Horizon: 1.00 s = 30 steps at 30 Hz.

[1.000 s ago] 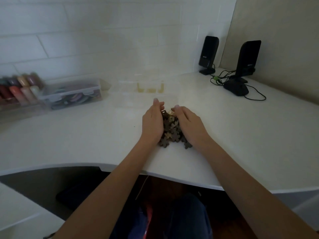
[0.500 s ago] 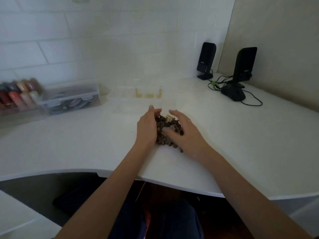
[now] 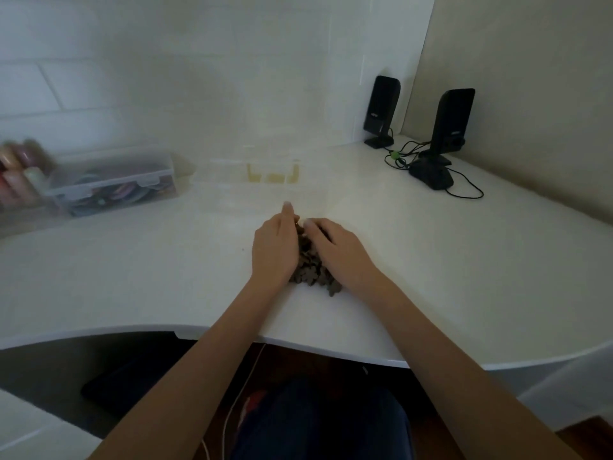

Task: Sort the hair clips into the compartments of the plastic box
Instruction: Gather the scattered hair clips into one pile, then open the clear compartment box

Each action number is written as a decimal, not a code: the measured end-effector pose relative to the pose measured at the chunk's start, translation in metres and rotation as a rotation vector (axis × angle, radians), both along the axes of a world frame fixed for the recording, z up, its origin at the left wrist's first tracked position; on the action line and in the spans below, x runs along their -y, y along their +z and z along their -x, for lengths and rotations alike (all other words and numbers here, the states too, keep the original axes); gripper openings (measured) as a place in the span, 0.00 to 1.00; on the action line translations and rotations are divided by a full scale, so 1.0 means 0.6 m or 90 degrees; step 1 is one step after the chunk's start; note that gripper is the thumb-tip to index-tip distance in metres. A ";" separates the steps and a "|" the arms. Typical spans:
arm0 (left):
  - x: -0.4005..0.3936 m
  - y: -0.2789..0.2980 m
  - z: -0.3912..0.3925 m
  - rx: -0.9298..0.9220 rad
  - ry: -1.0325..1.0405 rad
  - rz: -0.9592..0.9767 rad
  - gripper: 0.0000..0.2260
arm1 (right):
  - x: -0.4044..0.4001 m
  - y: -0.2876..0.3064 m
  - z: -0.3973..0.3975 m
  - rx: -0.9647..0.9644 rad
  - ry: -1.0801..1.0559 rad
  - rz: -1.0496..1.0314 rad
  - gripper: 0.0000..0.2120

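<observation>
A white desk (image 3: 431, 260) carries everything, and beyond the two hands sits a clear plastic box (image 3: 258, 180), open, with a few yellowish pieces showing in a far compartment, while a lidded clear container (image 3: 112, 184) stands well off to the left and two black speakers (image 3: 447, 127) stand far to the right. The left hand (image 3: 273, 247) and right hand (image 3: 338, 250) cup a heap of small brown hair clips (image 3: 311, 263) between them, palms pressed against its sides on the desk. Whether the fingers actually pinch any single clip I cannot tell.
</observation>
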State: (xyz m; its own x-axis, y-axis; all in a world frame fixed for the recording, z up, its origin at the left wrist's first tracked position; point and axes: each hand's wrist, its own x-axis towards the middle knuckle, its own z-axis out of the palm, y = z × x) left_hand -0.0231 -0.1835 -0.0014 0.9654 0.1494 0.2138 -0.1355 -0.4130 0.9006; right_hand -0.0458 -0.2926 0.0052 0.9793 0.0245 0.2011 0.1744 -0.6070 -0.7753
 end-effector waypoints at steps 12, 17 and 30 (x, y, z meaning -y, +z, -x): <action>-0.085 0.020 -0.016 0.128 0.026 0.137 0.17 | 0.022 0.026 -0.046 0.139 -0.159 -0.099 0.14; -0.185 0.037 -0.096 0.226 0.202 0.227 0.09 | 0.003 0.044 -0.101 0.084 -0.107 -0.004 0.15; -0.259 0.011 -0.216 -0.145 -0.123 0.509 0.21 | -0.004 0.028 -0.108 0.039 -0.159 -0.228 0.14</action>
